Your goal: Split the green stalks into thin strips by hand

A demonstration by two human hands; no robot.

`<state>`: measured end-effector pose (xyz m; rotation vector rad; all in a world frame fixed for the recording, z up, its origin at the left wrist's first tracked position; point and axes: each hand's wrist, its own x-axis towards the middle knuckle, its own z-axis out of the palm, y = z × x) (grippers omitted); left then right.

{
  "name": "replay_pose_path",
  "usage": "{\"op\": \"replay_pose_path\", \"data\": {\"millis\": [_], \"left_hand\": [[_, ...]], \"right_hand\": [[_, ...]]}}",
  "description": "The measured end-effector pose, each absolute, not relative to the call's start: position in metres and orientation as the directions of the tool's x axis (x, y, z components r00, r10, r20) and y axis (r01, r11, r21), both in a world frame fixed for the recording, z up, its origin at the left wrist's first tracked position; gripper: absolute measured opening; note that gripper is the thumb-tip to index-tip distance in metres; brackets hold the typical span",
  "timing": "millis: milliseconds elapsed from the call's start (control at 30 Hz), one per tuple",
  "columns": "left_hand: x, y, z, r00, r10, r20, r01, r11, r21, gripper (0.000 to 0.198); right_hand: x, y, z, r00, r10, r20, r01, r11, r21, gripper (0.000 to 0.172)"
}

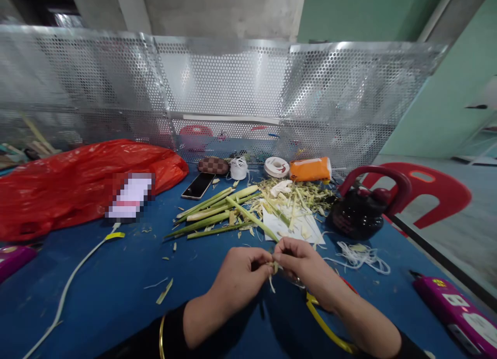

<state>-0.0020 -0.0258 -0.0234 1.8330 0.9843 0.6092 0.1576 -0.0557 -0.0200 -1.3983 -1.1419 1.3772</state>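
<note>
A long pale-green plant stalk reaches from the pile down to my fingertips. My left hand is closed in a pinch at its near end, and a thin whitish strip dangles below the fingertips. Right beside it, my right hand also pinches the stalk's end; the fingers hide the exact contact. Scissors with yellow-and-red handles lie under my right hand and wrist, partly covered. Beyond the hands are several cut green stalks and a heap of shavings partly over white paper.
A dark kettle-shaped jug and tangled white string are at right, near a purple box. At left lie a red plastic bag and a phone on a cable. A black-screened phone, a spool and an orange packet line the back, before a perforated metal screen.
</note>
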Motion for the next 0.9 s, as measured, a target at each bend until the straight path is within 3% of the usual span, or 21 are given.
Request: {"op": "replay_pose_path", "data": {"millis": [233,400,567,900], "left_hand": [[-0.005,-0.022,-0.017,0.649,0.756,-0.085,0.270,-0.124,0.955,0.019],[-0.007,-0.019,-0.012,0.681,0.723,-0.120,0.202,-0.028,0.979,0.019],[-0.005,-0.020,-0.010,0.686,0.694,-0.219,0.094,0.214,0.972,0.014],[-0.004,-0.021,-0.007,0.746,0.596,-0.297,0.120,0.318,0.941,0.018]], "right_hand": [[0.159,-0.057,-0.018,-0.015,0.965,-0.263,0.038,-0.262,-0.964,0.028],[0.156,-0.057,-0.021,0.104,0.994,-0.033,0.184,-0.052,-0.981,0.026],[0.155,-0.057,-0.026,0.083,0.987,0.140,0.371,0.099,-0.923,0.019],[0.155,-0.058,-0.027,0.049,0.972,0.229,0.452,0.183,-0.873,0.018]]}}
